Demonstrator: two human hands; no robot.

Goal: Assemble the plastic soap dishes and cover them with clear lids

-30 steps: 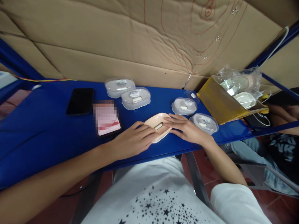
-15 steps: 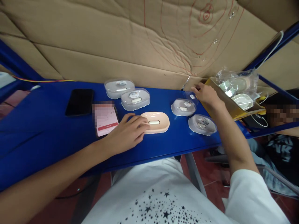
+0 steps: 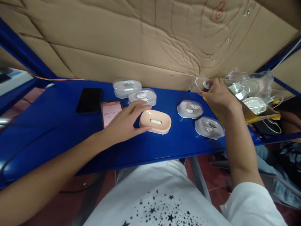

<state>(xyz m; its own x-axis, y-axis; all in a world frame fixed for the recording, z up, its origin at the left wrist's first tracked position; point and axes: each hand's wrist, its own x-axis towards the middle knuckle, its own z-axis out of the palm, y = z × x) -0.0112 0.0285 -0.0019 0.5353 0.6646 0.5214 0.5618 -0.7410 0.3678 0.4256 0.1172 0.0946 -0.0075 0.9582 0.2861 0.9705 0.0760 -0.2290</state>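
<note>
A peach oval dish (image 3: 166, 125), like a soap dish, lies on the blue table with a white oblong piece at its centre. My left hand (image 3: 125, 121) is open at its left side, thumb by the near rim and fingers apart over the far left edge. At the back right, my right hand (image 3: 219, 94) pinches a clear plastic cover (image 3: 198, 84) with a round sticker, raised off the table. Just below that hand sit two dishes under clear covers, one nearer the middle (image 3: 190, 110) and one closer to the front edge (image 3: 209, 128).
Two more covered dishes, one behind (image 3: 127, 88) and one in front (image 3: 142, 95), stand at the back. A lit phone (image 3: 110, 116) and a dark phone (image 3: 89, 100) lie left. A yellow-edged box (image 3: 250, 121) holds plastic-wrapped items at right. Cardboard (image 3: 105, 37) walls the back.
My right hand has lifted the clear cover up and away from the table. My left hand has spread its fingers wider around the peach dish. The view has shifted slightly.
</note>
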